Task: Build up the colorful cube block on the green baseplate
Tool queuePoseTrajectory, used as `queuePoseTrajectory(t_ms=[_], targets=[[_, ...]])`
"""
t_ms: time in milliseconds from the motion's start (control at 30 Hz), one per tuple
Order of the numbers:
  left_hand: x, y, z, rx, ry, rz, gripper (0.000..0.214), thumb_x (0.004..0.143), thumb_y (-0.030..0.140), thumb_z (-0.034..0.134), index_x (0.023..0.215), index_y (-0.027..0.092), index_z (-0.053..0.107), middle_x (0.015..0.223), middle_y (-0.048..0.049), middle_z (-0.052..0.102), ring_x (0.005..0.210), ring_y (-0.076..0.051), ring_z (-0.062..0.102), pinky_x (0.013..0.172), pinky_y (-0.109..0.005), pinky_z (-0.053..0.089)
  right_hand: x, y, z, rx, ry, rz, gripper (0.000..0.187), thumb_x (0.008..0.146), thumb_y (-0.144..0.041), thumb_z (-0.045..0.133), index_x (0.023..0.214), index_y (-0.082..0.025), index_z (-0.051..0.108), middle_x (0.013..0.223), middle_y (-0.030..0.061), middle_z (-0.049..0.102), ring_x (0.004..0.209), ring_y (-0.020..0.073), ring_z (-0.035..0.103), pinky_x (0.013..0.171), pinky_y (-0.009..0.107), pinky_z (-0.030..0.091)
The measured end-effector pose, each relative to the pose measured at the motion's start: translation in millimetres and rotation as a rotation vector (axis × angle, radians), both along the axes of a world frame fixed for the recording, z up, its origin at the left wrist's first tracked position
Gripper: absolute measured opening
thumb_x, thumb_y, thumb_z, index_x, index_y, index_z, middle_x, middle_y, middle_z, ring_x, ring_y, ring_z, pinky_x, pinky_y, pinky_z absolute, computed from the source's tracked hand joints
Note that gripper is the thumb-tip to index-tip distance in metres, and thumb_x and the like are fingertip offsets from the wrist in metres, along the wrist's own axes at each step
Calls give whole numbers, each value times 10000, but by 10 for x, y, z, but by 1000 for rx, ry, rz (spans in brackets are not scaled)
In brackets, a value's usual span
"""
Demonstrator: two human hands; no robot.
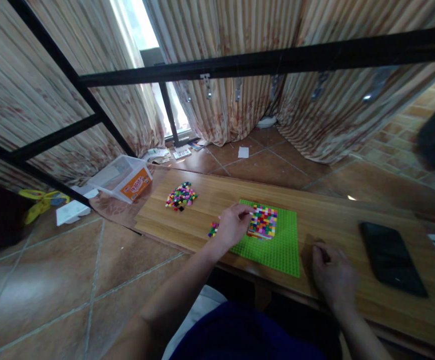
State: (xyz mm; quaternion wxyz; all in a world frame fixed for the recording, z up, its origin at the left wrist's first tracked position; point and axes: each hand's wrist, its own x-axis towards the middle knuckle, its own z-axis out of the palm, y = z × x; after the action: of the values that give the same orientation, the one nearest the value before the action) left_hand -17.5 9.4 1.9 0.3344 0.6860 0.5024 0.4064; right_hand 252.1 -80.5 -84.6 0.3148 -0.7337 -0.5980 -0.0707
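A square block of small multicoloured building bricks point(264, 221) stands on a green studded baseplate point(283, 255). At its left edge is my left hand point(233, 226), thumb and forefinger pinched together. Something tiny and pale shows at those fingertips, too small to name. Partly covered by that hand, a little group of loose bricks point(213, 229) lies left of the baseplate. My right hand point(333, 274) rests on the table to the right of the baseplate, its fingers curled in, and nothing shows in them.
A pile of loose bricks point(181, 195) lies farther left on the wooden table point(209, 192). A black phone or tablet point(393, 257) is at the right. Beyond the table's left end stands a clear plastic box point(123, 175). A black metal bar point(240, 66) crosses above, before the curtains.
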Motion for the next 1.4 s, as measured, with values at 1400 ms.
queuePoseTrajectory(t_ms=[1400], targets=[[138, 113, -208, -132, -104, 151, 152, 869, 193, 636, 992, 141, 707, 884, -68, 744, 796, -172, 684, 759, -284, 546, -1, 4, 4, 25, 14, 19, 358, 945, -396, 450, 926, -149, 708, 831, 98, 701, 720, 203, 608, 652, 296, 421]])
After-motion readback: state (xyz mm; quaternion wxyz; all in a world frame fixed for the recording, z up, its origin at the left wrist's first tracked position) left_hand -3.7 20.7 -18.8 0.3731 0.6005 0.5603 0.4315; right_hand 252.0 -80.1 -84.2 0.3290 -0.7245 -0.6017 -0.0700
